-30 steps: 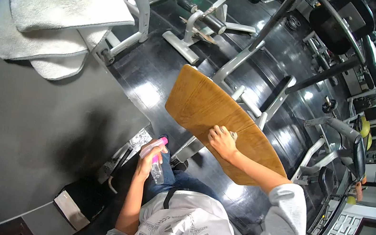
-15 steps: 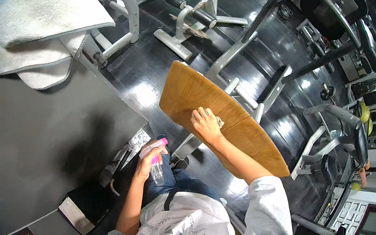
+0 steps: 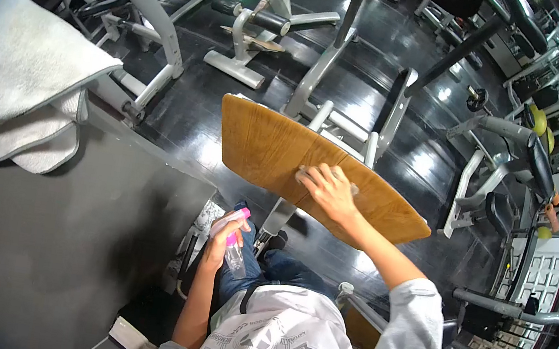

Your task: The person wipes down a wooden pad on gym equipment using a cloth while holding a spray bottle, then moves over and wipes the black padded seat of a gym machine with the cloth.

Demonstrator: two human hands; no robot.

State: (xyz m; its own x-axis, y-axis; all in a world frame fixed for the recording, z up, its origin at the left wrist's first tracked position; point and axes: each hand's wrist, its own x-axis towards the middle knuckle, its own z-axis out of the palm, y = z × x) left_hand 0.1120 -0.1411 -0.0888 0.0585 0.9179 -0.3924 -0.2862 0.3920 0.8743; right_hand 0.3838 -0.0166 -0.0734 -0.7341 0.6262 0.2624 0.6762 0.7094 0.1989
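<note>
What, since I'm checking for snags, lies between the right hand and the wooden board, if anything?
Only what looks like a crumpled pale cloth, mostly hidden under the right hand, against the wooden board. Nothing else visible stands between them; the spray bottle in the left hand is off to the side.

right grip (image 3: 328, 191) | moved | farther right across wooden board (image 3: 259, 144)

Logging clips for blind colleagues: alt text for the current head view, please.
A right hand holds what looks like a cloth against a wooden board; the left hand holds a pink-topped spray bottle. Gym machines stand beyond.
</note>
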